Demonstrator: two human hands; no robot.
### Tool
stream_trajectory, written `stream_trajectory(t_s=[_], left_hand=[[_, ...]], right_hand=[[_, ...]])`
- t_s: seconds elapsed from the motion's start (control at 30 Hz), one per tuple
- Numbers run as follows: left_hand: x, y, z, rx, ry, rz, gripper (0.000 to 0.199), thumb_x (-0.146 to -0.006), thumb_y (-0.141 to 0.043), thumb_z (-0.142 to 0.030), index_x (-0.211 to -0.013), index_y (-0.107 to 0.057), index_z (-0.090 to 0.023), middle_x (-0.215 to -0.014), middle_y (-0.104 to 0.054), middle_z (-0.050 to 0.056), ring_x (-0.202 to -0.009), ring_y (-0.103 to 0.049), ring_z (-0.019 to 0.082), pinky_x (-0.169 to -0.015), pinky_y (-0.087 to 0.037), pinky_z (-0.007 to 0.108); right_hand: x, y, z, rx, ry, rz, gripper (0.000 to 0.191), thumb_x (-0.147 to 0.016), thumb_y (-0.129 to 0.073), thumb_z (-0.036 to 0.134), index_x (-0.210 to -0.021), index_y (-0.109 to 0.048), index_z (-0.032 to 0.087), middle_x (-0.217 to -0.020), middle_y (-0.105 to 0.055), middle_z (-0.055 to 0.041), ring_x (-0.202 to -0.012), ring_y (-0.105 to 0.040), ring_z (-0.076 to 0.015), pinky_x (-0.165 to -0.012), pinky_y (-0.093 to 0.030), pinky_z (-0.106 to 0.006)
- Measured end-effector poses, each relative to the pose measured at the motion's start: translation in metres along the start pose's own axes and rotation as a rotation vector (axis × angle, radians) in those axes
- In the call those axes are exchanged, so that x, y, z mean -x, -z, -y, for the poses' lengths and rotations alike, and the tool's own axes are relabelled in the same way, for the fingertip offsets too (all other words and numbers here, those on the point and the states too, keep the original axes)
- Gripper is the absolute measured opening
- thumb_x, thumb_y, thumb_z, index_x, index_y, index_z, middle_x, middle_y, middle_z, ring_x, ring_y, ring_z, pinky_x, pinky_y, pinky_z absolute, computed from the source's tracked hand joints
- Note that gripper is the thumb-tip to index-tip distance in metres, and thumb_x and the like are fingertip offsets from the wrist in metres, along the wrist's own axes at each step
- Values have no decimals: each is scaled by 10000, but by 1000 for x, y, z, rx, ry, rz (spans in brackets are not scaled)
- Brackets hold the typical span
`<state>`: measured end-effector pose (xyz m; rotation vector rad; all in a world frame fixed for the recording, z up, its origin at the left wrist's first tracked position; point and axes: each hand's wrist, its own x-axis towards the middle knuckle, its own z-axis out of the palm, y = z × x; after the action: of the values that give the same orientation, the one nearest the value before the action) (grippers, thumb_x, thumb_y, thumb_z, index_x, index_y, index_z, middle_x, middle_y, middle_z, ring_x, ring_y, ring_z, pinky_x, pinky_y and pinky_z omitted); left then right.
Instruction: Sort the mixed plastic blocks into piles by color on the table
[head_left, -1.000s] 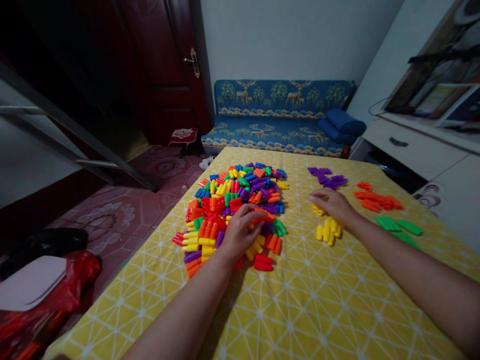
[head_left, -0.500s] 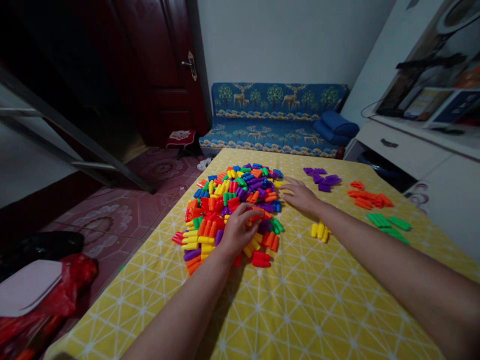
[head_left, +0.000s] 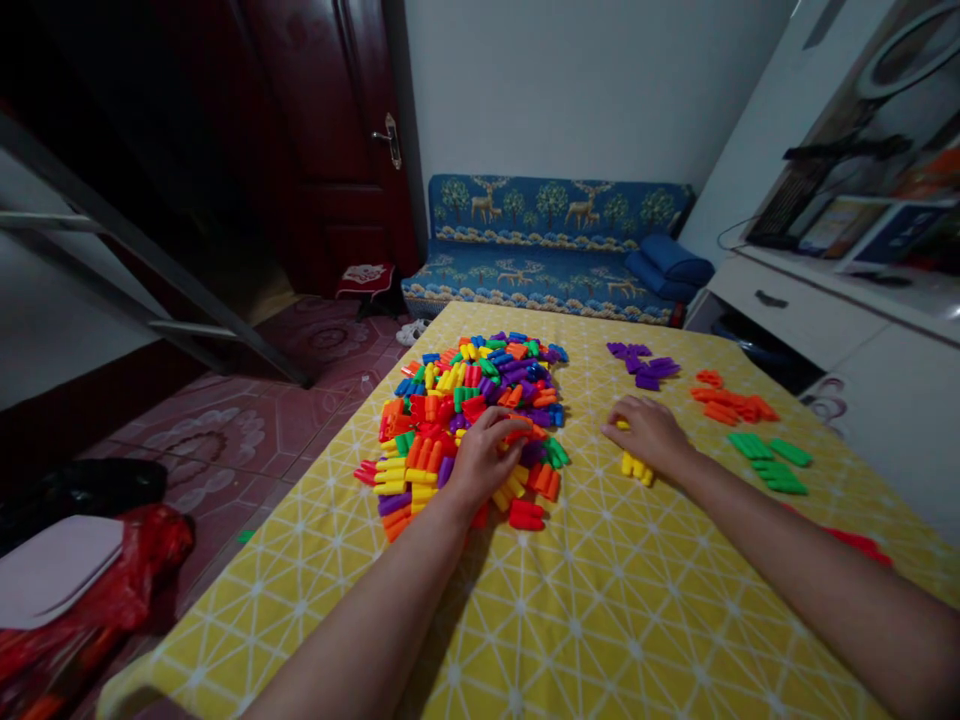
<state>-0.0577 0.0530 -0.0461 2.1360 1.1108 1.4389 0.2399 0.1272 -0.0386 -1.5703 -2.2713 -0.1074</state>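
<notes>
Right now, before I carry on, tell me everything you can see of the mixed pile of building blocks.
The mixed pile of building blocks is a loose, uneven heap of plastic-looking pieces in red, orange, yellow, green, blue and purple. Many pieces look like rounded rods joined side by side; they lie at various angles, some overlapping. The heap sits on the yellow tablecloth with its pale line pattern. The left hand is over its right side, fingers curled, hiding some pieces.
</notes>
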Motion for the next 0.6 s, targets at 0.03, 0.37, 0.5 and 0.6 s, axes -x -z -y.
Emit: stream_trajectory(t_s=[0.03, 0.37, 0.5, 0.6], left_hand=[[0, 0, 0, 4, 1, -4, 276, -815, -584, -64, -1024, -711, -192, -1068, -644, 93, -1014, -636, 200, -867, -538, 315], [4, 2, 1, 124, 18, -17, 325, -839, -631, -146, -1160, -657, -193, -1036, -742, 77, -918, -705, 193, -804, -564, 296], [5, 4, -4, 124, 4, 90, 190, -855, -671, -239, -1030, -727, -189, -957, -767, 80, -838, -722, 197, -749, -567, 280], [6, 4, -4, 129, 15, 137, 222, -855, -683, -276, -1053, -724, -187, -975, -770, 79, -845, -727, 199, -755, -571, 279]], right_hand=[[9, 4, 5, -23, 3, -55, 141, -801, -647, 323, -734, -664, 200, -887, -681, -80, -921, -597, -255, -858, -441, -393], [61, -4, 153, -894, -174, -166, 491, -834, -589, 244, -1319, -546, 304, -1323, -614, -61, -1023, -658, -212, -695, -575, -305], [63, -14, 158, -917, -235, -181, 417, -853, -576, 273, -1268, -595, 317, -1244, -669, -39, -969, -681, -212, -670, -572, -299], [64, -22, 152, -917, -258, -205, 318, -873, -564, 298, -1182, -641, 296, -1146, -707, -38, -925, -690, -202, -695, -572, -301]])
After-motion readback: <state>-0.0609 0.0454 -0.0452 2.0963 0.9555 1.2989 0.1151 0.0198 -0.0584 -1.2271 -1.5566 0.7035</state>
